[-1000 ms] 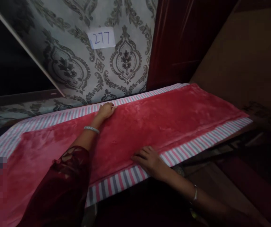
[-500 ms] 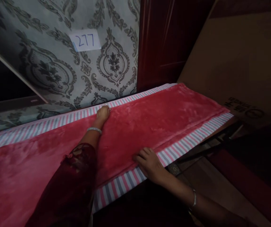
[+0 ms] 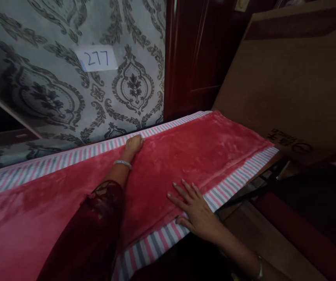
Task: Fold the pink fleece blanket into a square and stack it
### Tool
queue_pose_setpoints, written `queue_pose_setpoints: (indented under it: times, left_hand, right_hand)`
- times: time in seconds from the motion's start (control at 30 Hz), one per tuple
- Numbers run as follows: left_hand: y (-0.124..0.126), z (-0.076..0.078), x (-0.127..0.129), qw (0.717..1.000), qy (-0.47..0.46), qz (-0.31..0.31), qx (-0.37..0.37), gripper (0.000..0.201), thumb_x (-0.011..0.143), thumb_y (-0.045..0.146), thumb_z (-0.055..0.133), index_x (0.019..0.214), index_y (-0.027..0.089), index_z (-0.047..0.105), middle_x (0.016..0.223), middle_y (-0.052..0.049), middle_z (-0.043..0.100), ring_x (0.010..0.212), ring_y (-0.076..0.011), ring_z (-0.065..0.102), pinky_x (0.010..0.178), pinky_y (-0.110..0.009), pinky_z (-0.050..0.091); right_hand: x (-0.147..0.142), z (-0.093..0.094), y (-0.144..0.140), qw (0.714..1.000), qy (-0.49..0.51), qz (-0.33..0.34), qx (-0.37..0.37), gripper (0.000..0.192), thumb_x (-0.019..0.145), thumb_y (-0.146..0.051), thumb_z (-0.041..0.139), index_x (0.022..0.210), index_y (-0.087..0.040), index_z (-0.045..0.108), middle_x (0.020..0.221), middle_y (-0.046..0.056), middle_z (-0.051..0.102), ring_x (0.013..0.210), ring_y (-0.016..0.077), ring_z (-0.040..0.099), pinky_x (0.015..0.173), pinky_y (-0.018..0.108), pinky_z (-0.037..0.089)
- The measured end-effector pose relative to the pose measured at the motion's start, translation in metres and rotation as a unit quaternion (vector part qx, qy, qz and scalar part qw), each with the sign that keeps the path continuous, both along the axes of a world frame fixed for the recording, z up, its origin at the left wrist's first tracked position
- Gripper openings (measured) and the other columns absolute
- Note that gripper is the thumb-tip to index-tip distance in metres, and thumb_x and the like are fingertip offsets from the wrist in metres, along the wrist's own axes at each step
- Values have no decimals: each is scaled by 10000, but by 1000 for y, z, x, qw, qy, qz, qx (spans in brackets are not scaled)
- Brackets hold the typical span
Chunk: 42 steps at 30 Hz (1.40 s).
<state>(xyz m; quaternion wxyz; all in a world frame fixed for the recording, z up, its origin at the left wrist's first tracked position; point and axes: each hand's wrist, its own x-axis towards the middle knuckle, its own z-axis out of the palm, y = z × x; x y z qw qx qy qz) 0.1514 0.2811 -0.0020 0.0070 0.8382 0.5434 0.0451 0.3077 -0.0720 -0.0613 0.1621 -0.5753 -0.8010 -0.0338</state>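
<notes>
Two hands on the red cloth (image 3: 203, 152): right hand (image 3: 195, 210) flat, fingers spread; left hand (image 3: 133, 146) pinching its far edge, fingertips hidden.

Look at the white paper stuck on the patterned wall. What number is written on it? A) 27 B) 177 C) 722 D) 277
D: the white paper label on the grey patterned wall shows 277 in blue handwriting, above the red blanket where the left hand and right hand rest.
</notes>
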Motion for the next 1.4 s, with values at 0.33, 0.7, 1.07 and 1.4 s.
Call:
queue_pose_setpoints:
  times: [0.33, 0.7, 1.07, 1.4]
  left_hand:
    - [5, 6, -17, 999, 13, -24, -27, 446, 1013, 438, 340, 1180, 167, 652, 1232, -163, 704, 1165, -275, 647, 940, -330, 479]
    - [-44, 37, -224, 988, 75, 108, -78, 350, 962, 311, 415, 1160, 198, 680, 1227, -131, 714, 1100, -242, 672, 913, -330, 500]
    - [-129, 37, -374, 959, 91, 268, -25, 390, 886, 86, 419, 1163, 168, 681, 1316, -189, 652, 1294, -295, 547, 1176, -574, 231]
    - [-128, 48, -431, 932, 2, 362, 20, 366, 846, 123, 496, 1188, 147, 624, 1280, -222, 652, 1259, -324, 581, 1056, -473, 424]
  right_hand:
    - [0, 0, 1, 1000, 21, 10, 19, 706, 943, -565, 596, 1568, -333, 365, 1631, 98, 347, 1519, 366, 221, 1141, 654, 320]
    - [6, -20, 3, 997, 6, 25, 75, 617, 989, -527, 501, 1561, -328, 385, 1605, 85, 402, 1494, 332, 293, 1117, 610, 353]
    - [22, -57, 10, 992, -1, 54, 111, 628, 968, -525, 403, 1563, -325, 393, 1575, 78, 450, 1413, 380, 429, 1050, 613, 418]
    - [23, -58, 10, 994, -7, 49, 94, 626, 967, -529, 402, 1557, -317, 406, 1572, 71, 455, 1421, 367, 427, 1083, 611, 406]
